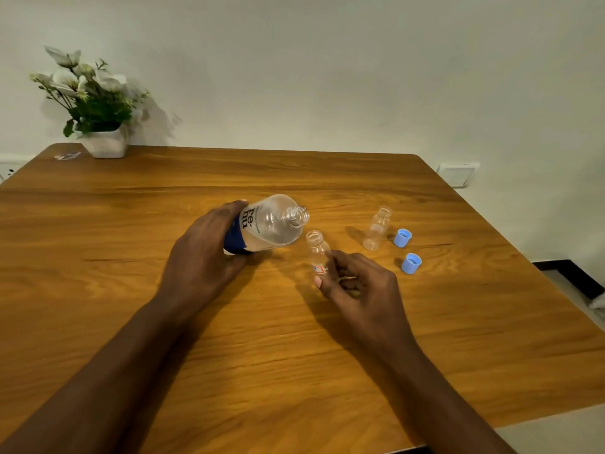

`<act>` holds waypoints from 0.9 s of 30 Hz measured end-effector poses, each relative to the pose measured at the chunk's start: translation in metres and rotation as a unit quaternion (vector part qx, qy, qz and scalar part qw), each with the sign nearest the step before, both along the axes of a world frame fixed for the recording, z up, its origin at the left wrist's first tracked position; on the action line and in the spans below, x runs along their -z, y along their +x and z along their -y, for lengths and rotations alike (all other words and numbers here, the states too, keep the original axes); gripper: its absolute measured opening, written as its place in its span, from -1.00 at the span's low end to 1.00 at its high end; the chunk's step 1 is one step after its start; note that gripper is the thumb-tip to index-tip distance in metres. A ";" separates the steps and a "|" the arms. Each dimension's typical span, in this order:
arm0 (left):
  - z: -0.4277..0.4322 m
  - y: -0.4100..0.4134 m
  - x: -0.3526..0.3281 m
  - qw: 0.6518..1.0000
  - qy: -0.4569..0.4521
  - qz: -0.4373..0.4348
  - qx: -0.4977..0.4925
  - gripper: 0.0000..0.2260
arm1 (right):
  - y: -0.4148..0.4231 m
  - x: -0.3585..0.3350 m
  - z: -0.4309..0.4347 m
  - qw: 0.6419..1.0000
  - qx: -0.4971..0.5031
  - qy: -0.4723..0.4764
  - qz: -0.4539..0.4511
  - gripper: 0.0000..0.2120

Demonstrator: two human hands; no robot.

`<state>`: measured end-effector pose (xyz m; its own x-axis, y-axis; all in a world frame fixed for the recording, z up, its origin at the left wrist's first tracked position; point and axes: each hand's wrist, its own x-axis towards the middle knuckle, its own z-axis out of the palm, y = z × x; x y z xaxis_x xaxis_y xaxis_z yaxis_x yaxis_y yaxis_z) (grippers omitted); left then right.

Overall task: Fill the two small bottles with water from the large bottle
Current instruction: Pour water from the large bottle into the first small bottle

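Note:
My left hand (204, 253) grips the large clear bottle (271, 224) with a blue label. It is uncapped and tilted, with its open neck pointing right, just above a small bottle's mouth. My right hand (357, 290) holds that small clear bottle (317, 250) by its lower part, standing upright on the wooden table (131, 224). No stream of water shows between them. A second small bottle (376, 229) stands open and untouched to the right.
Two light-blue caps (402, 238) (411, 263) lie right of the second small bottle. A white pot of flowers (104, 142) stands at the table's far left corner, with a small card (67, 155) beside it. The table's right edge drops off near the wall.

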<state>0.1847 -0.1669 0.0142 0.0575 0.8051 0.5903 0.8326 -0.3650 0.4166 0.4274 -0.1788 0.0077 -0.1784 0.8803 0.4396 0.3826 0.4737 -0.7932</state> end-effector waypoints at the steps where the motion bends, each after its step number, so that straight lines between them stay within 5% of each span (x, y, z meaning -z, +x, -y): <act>1: -0.001 -0.001 0.000 1.000 -0.001 -0.005 0.001 -0.31 | 0.000 0.000 0.000 1.000 -0.003 -0.001 -0.002 -0.64; 27: -0.006 -0.012 0.000 0.997 0.026 -0.075 -0.019 -0.30 | 0.000 -0.003 0.002 0.999 -0.030 -0.010 -0.009 -0.63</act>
